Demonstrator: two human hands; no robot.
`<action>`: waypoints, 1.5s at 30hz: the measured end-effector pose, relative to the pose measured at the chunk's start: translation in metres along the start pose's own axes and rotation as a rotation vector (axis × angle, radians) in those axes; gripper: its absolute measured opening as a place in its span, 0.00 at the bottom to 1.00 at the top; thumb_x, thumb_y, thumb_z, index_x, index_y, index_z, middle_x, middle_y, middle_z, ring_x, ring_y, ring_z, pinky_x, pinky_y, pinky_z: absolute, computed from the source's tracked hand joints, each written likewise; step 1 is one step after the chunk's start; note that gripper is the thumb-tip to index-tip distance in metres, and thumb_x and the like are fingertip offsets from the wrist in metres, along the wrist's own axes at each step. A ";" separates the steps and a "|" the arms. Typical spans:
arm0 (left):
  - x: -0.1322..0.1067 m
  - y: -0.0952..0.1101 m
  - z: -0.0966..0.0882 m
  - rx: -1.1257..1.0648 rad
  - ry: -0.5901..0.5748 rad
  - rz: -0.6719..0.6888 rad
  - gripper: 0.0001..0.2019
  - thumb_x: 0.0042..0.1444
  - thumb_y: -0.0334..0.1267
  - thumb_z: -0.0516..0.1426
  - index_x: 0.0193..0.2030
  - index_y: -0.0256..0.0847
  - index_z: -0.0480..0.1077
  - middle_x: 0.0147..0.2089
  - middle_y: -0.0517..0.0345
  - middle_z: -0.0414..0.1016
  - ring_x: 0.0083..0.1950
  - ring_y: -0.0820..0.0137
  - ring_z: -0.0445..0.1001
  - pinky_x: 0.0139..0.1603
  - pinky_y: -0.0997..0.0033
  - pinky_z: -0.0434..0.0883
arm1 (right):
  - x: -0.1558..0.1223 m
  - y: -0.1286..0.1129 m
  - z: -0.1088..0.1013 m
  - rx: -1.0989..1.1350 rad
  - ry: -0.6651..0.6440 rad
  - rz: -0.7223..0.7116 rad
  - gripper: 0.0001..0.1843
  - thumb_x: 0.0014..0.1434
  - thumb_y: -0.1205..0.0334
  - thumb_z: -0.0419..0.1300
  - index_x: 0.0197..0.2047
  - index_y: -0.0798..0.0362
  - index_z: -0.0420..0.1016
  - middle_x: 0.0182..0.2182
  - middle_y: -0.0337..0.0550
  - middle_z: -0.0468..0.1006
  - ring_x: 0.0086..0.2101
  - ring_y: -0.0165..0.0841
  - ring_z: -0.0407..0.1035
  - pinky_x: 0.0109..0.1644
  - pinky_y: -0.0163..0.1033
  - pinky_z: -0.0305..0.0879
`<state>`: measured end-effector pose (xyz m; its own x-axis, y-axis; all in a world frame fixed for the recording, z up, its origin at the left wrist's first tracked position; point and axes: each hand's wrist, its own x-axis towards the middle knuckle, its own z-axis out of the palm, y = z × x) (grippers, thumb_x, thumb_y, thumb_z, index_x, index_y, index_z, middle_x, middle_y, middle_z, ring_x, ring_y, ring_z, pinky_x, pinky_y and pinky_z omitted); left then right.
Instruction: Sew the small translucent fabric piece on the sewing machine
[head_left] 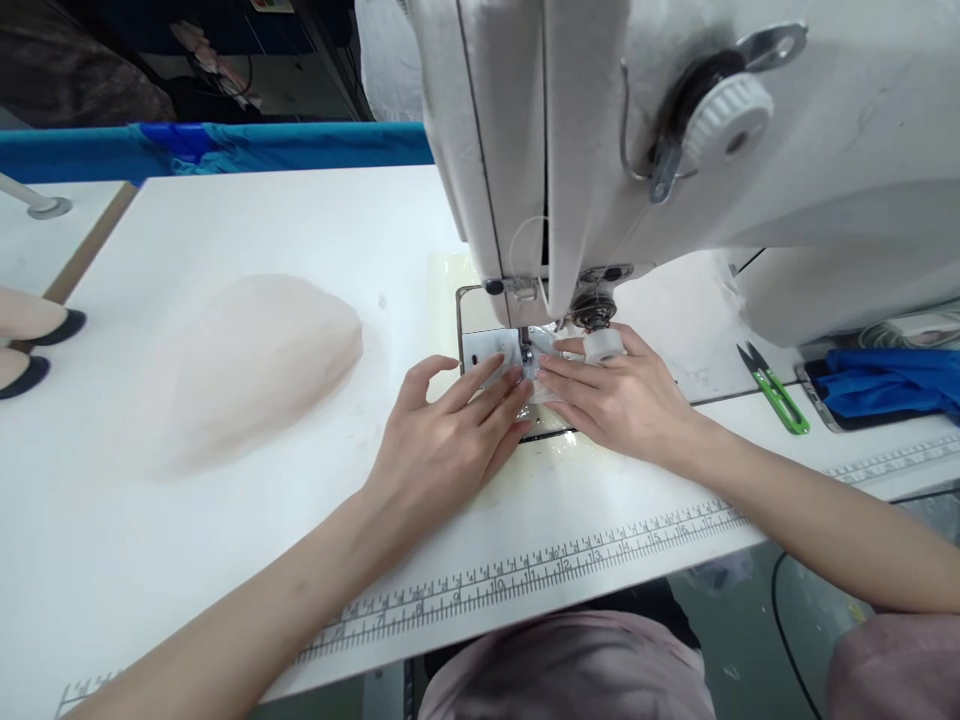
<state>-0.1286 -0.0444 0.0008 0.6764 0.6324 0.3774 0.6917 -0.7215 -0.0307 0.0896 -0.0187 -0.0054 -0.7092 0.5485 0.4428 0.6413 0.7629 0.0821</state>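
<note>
My left hand (442,440) lies flat on the white table, fingers stretched toward the presser foot (526,358) of the white sewing machine (675,150). My right hand (615,395) rests opposite it, fingers flat and extended, with white tape wrapped on one finger. Both hands press a small pale, thin piece of fabric (541,392) down at the needle plate (484,345). The piece is mostly hidden under the fingers.
A heap of pale peach fabric (247,365) lies to the left. Green thread snips (776,395) sit at the right, beside a phone under blue cloth (885,385). A printed ruler (525,575) runs along the table's front edge. Dark-tipped shapes (37,345) show at the far left.
</note>
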 end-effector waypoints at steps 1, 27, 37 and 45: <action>0.000 0.000 0.000 0.006 0.002 0.001 0.14 0.64 0.34 0.52 0.55 0.45 0.69 0.54 0.53 0.76 0.59 0.57 0.71 0.56 0.48 0.65 | 0.000 0.000 0.000 0.000 -0.005 0.002 0.13 0.67 0.61 0.53 0.48 0.53 0.77 0.46 0.41 0.81 0.46 0.36 0.71 0.53 0.47 0.57; 0.008 -0.007 0.006 0.078 0.033 0.027 0.13 0.66 0.38 0.51 0.54 0.39 0.69 0.52 0.50 0.77 0.57 0.61 0.73 0.57 0.52 0.61 | 0.004 0.001 0.002 -0.033 -0.038 0.044 0.15 0.68 0.60 0.51 0.49 0.56 0.77 0.48 0.43 0.80 0.50 0.36 0.70 0.59 0.46 0.56; 0.009 -0.010 0.012 0.102 0.123 0.037 0.12 0.65 0.39 0.53 0.52 0.40 0.71 0.49 0.52 0.79 0.54 0.63 0.75 0.56 0.56 0.60 | 0.004 0.002 0.004 -0.023 -0.047 0.061 0.16 0.68 0.59 0.52 0.49 0.56 0.77 0.48 0.44 0.79 0.52 0.37 0.69 0.61 0.48 0.56; 0.009 -0.009 0.011 0.139 0.146 0.044 0.12 0.65 0.40 0.54 0.51 0.39 0.71 0.49 0.52 0.79 0.53 0.63 0.75 0.55 0.56 0.60 | 0.005 0.004 0.003 -0.039 -0.036 0.044 0.18 0.68 0.56 0.51 0.46 0.56 0.78 0.46 0.42 0.80 0.53 0.37 0.68 0.62 0.46 0.53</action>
<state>-0.1256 -0.0287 -0.0059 0.6701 0.5463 0.5025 0.6972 -0.6956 -0.1736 0.0879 -0.0116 -0.0051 -0.6900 0.5935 0.4142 0.6823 0.7243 0.0989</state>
